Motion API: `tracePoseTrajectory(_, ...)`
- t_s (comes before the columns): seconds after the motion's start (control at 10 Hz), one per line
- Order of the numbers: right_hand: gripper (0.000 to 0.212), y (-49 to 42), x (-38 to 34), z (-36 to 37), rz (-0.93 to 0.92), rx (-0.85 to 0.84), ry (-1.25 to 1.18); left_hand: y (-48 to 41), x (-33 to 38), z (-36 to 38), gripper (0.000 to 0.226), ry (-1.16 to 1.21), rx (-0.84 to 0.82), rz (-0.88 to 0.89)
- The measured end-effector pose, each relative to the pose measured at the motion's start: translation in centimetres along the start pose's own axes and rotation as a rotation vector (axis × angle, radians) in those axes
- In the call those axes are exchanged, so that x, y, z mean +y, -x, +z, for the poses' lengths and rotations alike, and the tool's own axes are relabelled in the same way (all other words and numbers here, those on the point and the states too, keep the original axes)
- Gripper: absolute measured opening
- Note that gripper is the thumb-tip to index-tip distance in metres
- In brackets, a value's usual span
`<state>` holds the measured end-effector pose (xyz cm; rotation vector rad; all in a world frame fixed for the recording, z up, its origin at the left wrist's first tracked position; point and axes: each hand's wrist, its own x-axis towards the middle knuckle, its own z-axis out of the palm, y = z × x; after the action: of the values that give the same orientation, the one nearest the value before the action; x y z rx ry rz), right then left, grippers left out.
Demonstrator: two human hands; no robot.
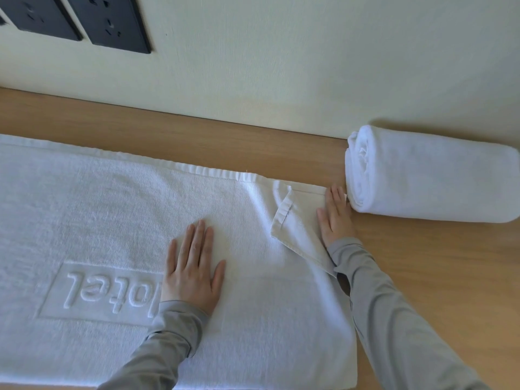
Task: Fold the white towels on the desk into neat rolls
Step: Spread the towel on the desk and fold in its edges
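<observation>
A white towel [98, 215] with raised "hotel" lettering lies spread flat over the wooden desk [422, 277], filling the left and middle of the view. Its far right corner [295, 229] is folded back over the towel as a triangular flap. My left hand [194, 268] rests flat on the towel's middle, palm down, fingers apart. My right hand [336, 215] lies flat on the right edge of the folded corner, fingers together and straight. A second white towel, rolled up [430, 178], lies at the right against the wall, just beyond my right fingertips.
A pale wall [281, 66] rises directly behind the desk. Two dark socket plates [109, 21] sit on the wall at the upper left. Bare wood shows in front of the roll and in a strip between the flat towel and the wall.
</observation>
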<state>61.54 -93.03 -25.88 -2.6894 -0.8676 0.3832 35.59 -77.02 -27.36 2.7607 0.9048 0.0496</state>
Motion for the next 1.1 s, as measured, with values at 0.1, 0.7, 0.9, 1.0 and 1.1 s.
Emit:
tracePoseTrajectory(0.1, 0.062, 1.7, -2.2, -0.9, -0.113, 0.060, 0.054, 0.0, 0.1, 0.0, 0.063, 0.007, -0.004, -0.008)
tracePoseTrajectory(0.7, 0.025, 1.5, -4.8, -6.1, -0.275, 0.407, 0.249, -0.1, 0.1, 0.0, 0.063, 0.004, -0.021, -0.011)
tracePoseTrajectory(0.9, 0.030, 0.3, -3.0, -7.1, -0.229, 0.273, 0.562, 0.0, 0.2, -0.2, 0.063, 0.006, -0.021, -0.013)
tracePoseTrajectory(1.0, 0.021, 0.2, -3.1, -6.2, -0.125, 0.142, 0.597, 0.0, 0.2, -0.3, 0.063, 0.008, -0.016, -0.014)
tracePoseTrajectory(1.1, 0.025, -0.2, -2.8, -5.6, -0.044, 0.063, 0.667, 0.1, 0.2, -0.4, 0.063, 0.008, -0.012, -0.009)
